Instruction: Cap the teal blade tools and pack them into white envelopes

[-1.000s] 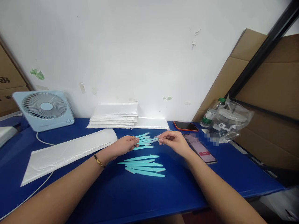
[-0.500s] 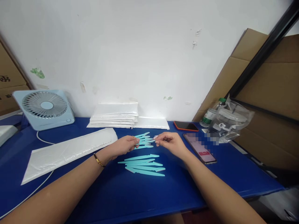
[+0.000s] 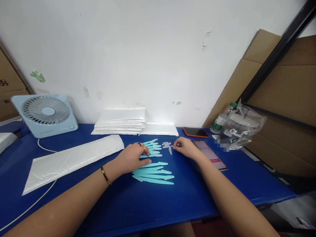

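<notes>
1. Two bare hands rest low over the blue table, near its middle and apart from each other.
2. The left hand, with a ring on one finger and a bracelet on the wrist, lies fingers-down on the far bunch of teal plastic sticks, pressing them against the table rather than lifting them.
3. A second lot of teal sticks lies fanned just near of that hand, tips pointing right.
4. The right hand is drawn together at the fingertips, pinching or touching something small at the clear caps; whether it truly grips one I cannot tell.
5. Those clear caps lie loose on the table between the two hands, just right of the far bunch.
6. Right of the right hand lies a lit phone, with a second, dark phone beyond it.
7. A long white padded mailer lies to the left, a stack of mailers stands against the far wall, and a pale blue fan sits far left.
8. A clear bag leans by cardboard at the far right.
</notes>
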A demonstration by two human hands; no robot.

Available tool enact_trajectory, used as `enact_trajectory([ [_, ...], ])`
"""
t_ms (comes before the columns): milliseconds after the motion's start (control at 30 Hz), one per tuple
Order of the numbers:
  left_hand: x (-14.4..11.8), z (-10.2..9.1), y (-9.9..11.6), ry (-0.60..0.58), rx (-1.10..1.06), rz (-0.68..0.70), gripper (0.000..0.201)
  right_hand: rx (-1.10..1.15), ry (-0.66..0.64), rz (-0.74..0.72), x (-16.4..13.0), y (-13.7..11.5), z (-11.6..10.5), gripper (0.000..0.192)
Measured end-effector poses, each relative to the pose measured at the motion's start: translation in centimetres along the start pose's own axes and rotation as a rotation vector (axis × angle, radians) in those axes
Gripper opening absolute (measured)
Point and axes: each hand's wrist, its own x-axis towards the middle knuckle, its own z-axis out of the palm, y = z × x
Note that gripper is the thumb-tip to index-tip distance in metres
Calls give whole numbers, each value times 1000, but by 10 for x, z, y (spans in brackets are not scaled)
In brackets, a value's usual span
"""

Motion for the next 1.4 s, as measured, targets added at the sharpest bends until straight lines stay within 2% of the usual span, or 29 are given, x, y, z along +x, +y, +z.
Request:
enact_trajectory([
  [100,-2,5,2,-115,-69,-10,24,29,1,5,0,-1,-1,12],
  [200,0,9,-2,-144,-83,-72,21,227,-28,0,-4,-3,-8,18],
  [333,3,10,-5,-107,-79,-102,18,648,-283,15,-14,-12,-19,32],
  [400,4,9,-4,-93,-91,-121,20,766,-399,-10,-18,-17,-21,33],
  [467,4,7,-3,-87,-109,-155,21,818,-446,-30,-20,-21,-21,33],
  [767,4,5,-4,-62,-192,-185,27,870,-423,-46,-20,-30,-9,36],
  [933,6,10,-7,-46,-182,-176,25,913,-388,-95,-18,-43,8,34],
  [1033,7,9,-10,-8,-98,-172,22,841,-327,-121,-16,-44,15,36],
  [1167,7,4,-11,110,71,-134,17,404,-17,-115,-13,-32,4,26],
  [1233,4,2,-7,104,73,-100,19,214,94,-95,-13,-24,-4,19],
  [1300,1,1,-2,11,16,-50,20,122,75,-79,-13,-19,-8,16],
  [1400,-2,3,5,-122,-40,-18,19,59,-41,-128,-13,-20,-4,14],
])
